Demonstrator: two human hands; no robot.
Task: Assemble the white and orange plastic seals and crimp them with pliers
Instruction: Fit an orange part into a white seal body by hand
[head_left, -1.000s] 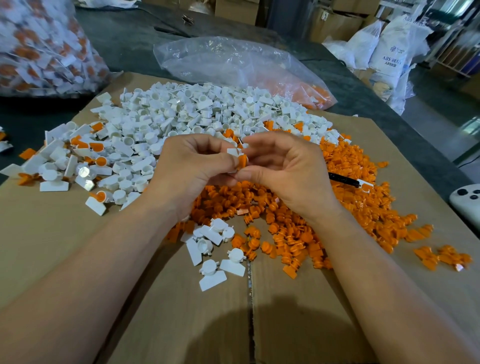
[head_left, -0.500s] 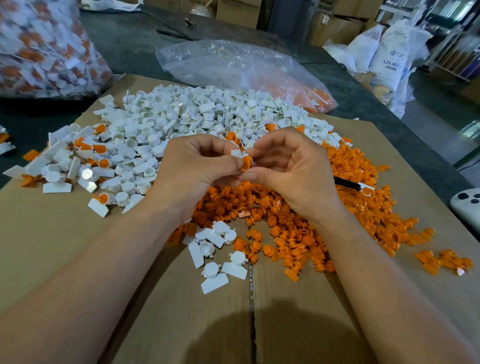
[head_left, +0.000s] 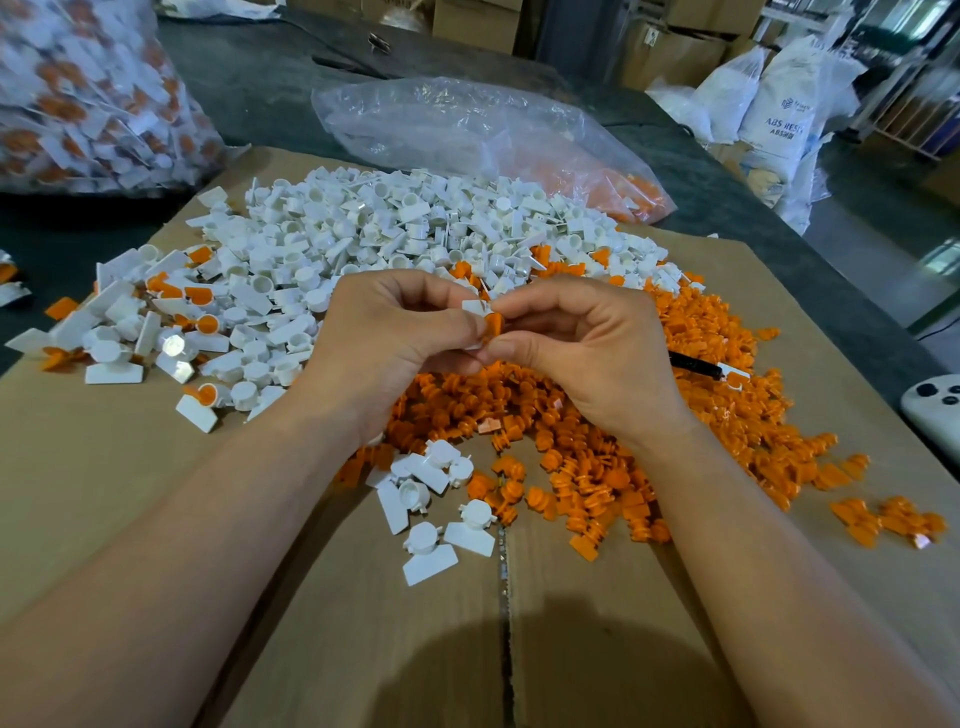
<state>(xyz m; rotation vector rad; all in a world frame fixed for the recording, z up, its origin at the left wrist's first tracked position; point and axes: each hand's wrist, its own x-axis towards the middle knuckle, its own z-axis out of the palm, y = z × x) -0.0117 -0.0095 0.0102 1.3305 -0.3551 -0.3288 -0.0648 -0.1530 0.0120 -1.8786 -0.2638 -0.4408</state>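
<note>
My left hand (head_left: 387, 343) pinches a white seal body (head_left: 474, 307) between thumb and fingers. Against it my right hand (head_left: 597, 348) pinches an orange insert (head_left: 493, 325); the two parts touch between my fingertips, mostly hidden by them. Behind my hands lies a big heap of white seal bodies (head_left: 395, 234). A heap of orange inserts (head_left: 597, 457) spreads under and right of my hands. A few loose white bodies (head_left: 431, 509) lie near me. A dark tool handle (head_left: 696, 365) pokes out of the orange heap right of my right hand.
Everything lies on flattened cardboard (head_left: 156, 493) on a dark table. A clear bag with orange parts (head_left: 483, 135) sits at the back, a full bag of assembled seals (head_left: 88, 93) at the back left. A white device (head_left: 935, 410) lies at the right edge.
My hands stay together over the piles; the fingers have shifted slightly around the white body and orange insert.
</note>
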